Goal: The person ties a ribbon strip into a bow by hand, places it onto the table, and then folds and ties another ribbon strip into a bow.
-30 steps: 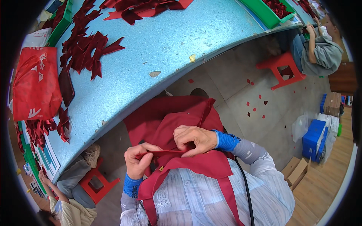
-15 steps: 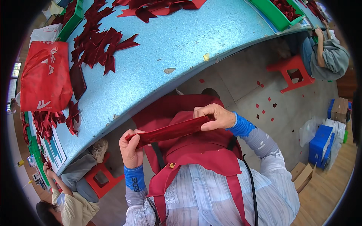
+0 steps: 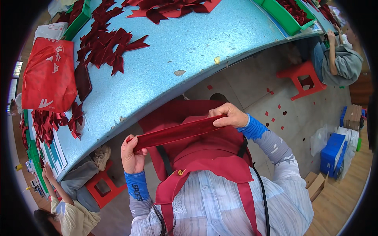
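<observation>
Stretching at the centre of the clock face, over the maroon apron [image 3: 197, 151], is a dark-red ribbon strip [image 3: 179, 133] — its lower end between eight and nine o'clock, its upper end between two and three. The left hand [image 3: 133, 152] pinches the lower end between thumb and fingers; the right hand [image 3: 231, 115] grips the upper end the same way. Between one and two o'clock, at the edge of the blue table [image 3: 197, 47], a green bin [image 3: 280, 20] holds a heap of dark-red pieces. Another green container [image 3: 80, 21], between ten and eleven, also has dark-red fabric in it, and a pile of dark-red ribbon pieces [image 3: 106, 49] lies on the tabletop beside it. A red bag [image 3: 51, 82] sits between nine and ten — its contents cannot be told. Off the table, a blue crate [image 3: 332, 153] stands on the floor between three and four o'clock, and a cardboard box [image 3: 316, 187] with raised flaps is at four, its inside hidden.
</observation>
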A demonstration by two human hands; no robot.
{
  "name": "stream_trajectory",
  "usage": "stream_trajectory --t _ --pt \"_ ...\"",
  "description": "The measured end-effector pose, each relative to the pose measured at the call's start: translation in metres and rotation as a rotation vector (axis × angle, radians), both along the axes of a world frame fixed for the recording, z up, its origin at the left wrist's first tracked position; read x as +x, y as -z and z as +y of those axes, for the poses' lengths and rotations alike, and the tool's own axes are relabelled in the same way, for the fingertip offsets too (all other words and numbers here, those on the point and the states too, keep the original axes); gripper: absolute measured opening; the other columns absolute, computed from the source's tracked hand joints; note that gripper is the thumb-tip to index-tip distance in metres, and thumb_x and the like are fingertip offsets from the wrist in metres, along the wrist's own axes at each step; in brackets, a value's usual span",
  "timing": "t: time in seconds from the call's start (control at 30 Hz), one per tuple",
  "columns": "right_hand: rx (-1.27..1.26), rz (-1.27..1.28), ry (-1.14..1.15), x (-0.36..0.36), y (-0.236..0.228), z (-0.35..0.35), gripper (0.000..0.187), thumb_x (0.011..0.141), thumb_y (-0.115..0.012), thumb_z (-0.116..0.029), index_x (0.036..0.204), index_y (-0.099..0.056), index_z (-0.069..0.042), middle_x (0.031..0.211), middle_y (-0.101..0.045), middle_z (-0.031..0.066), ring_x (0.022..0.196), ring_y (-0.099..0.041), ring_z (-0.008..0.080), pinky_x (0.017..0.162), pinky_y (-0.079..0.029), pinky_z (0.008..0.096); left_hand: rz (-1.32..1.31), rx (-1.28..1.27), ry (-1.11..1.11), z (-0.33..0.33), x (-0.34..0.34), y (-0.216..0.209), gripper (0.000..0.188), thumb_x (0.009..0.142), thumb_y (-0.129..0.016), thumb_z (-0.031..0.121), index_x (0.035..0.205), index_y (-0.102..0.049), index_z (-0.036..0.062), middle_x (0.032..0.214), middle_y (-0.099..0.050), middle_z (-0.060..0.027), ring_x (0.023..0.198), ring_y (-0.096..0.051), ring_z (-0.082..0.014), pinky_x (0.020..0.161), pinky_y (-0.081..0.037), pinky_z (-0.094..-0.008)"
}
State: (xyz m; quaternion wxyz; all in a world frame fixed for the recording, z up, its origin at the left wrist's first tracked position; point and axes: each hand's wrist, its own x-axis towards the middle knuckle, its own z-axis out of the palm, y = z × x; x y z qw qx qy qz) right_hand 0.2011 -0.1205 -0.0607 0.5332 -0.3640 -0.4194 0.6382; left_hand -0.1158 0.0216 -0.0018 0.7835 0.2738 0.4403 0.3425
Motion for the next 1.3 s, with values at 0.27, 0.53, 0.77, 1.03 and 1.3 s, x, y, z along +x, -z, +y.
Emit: stream_trajectory --t 0.27,0.53,0.77,1.03,1.3 --pt "-0.061 -0.074 -0.003 0.026 0.007 -0.013 0.036 0.081 -0.061 -0.002 0.057 -0.034 -0.007 0.057 -0.037 0.0006 0.063 -0.036 0.0131 0.069 -0.038 0.0302 -0.007 -0.076 -0.012 0.004 -0.01 0.017 0.006 0.085 -0.057 0.006 0.091 -0.056 0.0064 0.076 -0.063 -0.0061 0.051 -0.057 -0.0137 0.041 -0.042 -0.0223" --pt "-0.313 -0.171 0.066 0.073 0.023 -0.034 0.042 0.081 -0.065 -0.005 0.056 -0.031 -0.01 0.057 -0.038 -0.0045 0.058 -0.035 0.0027 0.05 -0.028 0.0222 0.028 -0.071 -0.115 0.021 -0.05 0.034 0.002 0.086 -0.059 0.009 0.088 -0.06 0.01 0.077 -0.064 -0.0026 0.05 -0.053 -0.011 0.044 -0.041 -0.0201" --pt "-0.383 -0.312 0.203 0.087 0.049 -0.031 0.038 0.081 -0.064 -0.007 0.057 -0.035 -0.009 0.059 -0.038 -0.0055 0.058 -0.035 0.0014 0.051 -0.03 0.02 0.138 -0.135 -0.189 0.02 -0.055 0.062 0.003 0.086 -0.058 0.009 0.086 -0.056 0.0072 0.072 -0.062 -0.0057 0.049 -0.053 -0.0128 0.042 -0.04 -0.0209" --pt "-0.352 -0.518 0.281 0.043 0.052 -0.026 0.025 0.088 -0.057 -0.016 0.067 -0.054 -0.003 0.061 -0.045 -0.0038 0.06 -0.041 0.0029 0.053 -0.035 0.0209 0.366 0.06 0.003 0.017 -0.047 0.075 0.012 0.088 -0.056 0.014 0.08 -0.053 0.0061 0.067 -0.06 -0.0064 0.043 -0.049 -0.011 0.038 -0.036 -0.0209" --pt "-0.209 -0.927 0.556 0.061 0.072 -0.042 0.026 0.089 -0.055 -0.016 0.069 -0.053 0.001 0.06 -0.045 -0.0028 0.059 -0.041 0.0044 0.052 -0.035 0.0223 0.386 0.305 0.037 0.006 -0.044 0.076 0.023 0.091 -0.053 0.018 0.071 -0.049 0.0072 0.059 -0.055 -0.0034 0.042 -0.046 -0.0078 0.038 -0.031 -0.0196"
